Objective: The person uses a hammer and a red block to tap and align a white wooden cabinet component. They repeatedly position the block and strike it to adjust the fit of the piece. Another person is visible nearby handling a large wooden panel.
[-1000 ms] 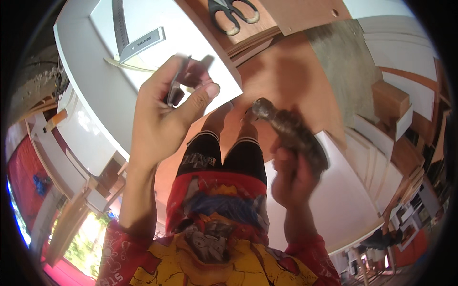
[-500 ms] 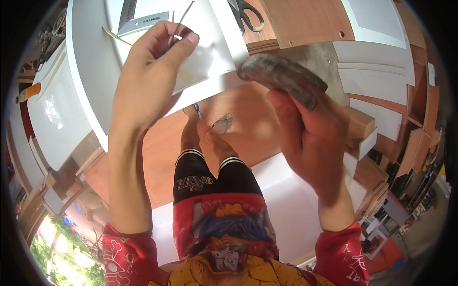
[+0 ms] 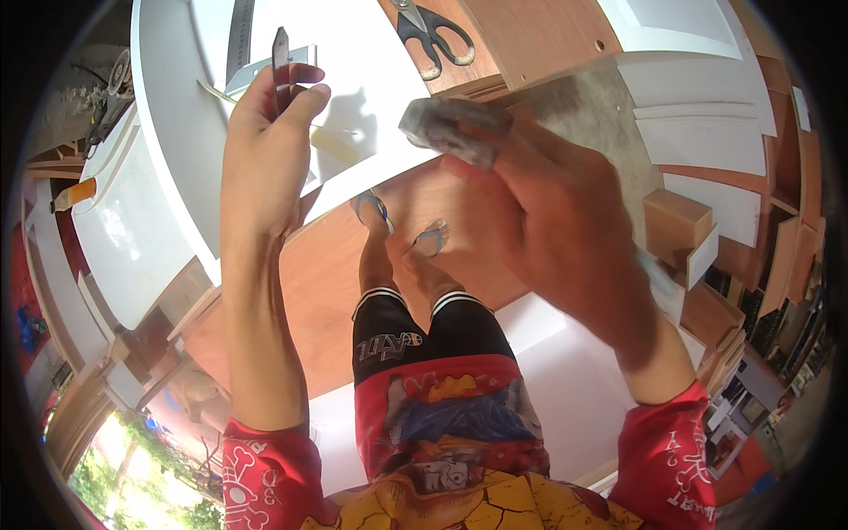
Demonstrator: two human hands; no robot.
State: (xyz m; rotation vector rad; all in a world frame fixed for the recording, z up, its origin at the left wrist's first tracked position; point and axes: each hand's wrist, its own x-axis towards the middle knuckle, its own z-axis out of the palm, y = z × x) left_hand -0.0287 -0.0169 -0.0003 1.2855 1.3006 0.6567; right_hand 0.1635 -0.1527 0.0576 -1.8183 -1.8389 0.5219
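My left hand (image 3: pixel 269 141) is raised over a white panelled surface (image 3: pixel 358 181). Its thumb and fingers are closed on a flat, dark pointed metal strip (image 3: pixel 281 66), whose tip points up and away from me. To the right, my right hand (image 3: pixel 565 199) grips a hammer (image 3: pixel 450 128) with a dark, worn head. The head is smeared by motion, and the palm hides the handle. The hammer head hangs near the right edge of the white surface, apart from the metal strip.
A try square (image 3: pixel 239 40) lies behind my left hand, near a pale yellow piece (image 3: pixel 334 146). Black-handled scissors (image 3: pixel 437 40) rest on wood beside a brown board (image 3: pixel 539 44). White and brown panels (image 3: pixel 698 132) stack up on the right. An orange-handled tool (image 3: pixel 75 194) lies far left.
The hammer has moved left and turned in my right hand. My left hand has turned, showing the strip's flat side and pointing it more upright. My view has shifted slightly.
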